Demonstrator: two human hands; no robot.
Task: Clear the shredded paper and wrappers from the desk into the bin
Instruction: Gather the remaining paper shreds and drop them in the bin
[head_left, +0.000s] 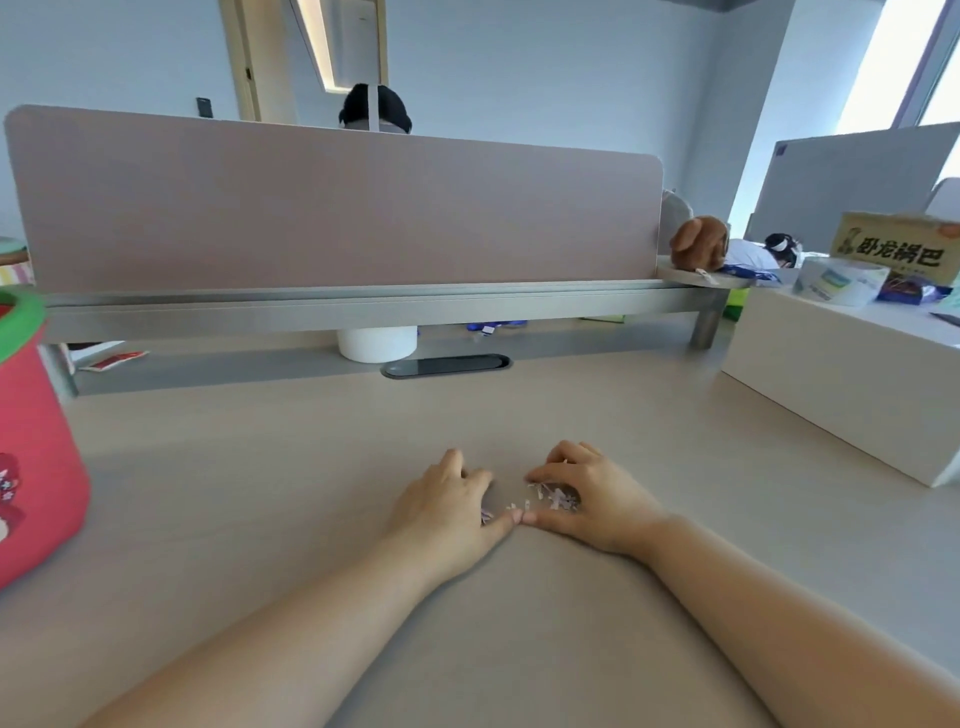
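Note:
A small heap of pale purple and white shredded paper (551, 499) lies on the beige desk (260, 493), cupped between my two hands. My left hand (447, 506) rests palm down on the heap's left side, fingers curled. My right hand (587, 493) arches over the right side, and part of the paper is hidden under its fingers. The two thumb tips touch at the near edge of the heap. A red bin (36, 447) with a green rim stands at the far left of the desk.
A pink divider panel (332, 208) closes the back, with a person's head behind it. A white cup (376, 344) sits under its rail beside a black cable slot (447, 365). A white box (841, 379) with packets, tape and a plush toy stands at right.

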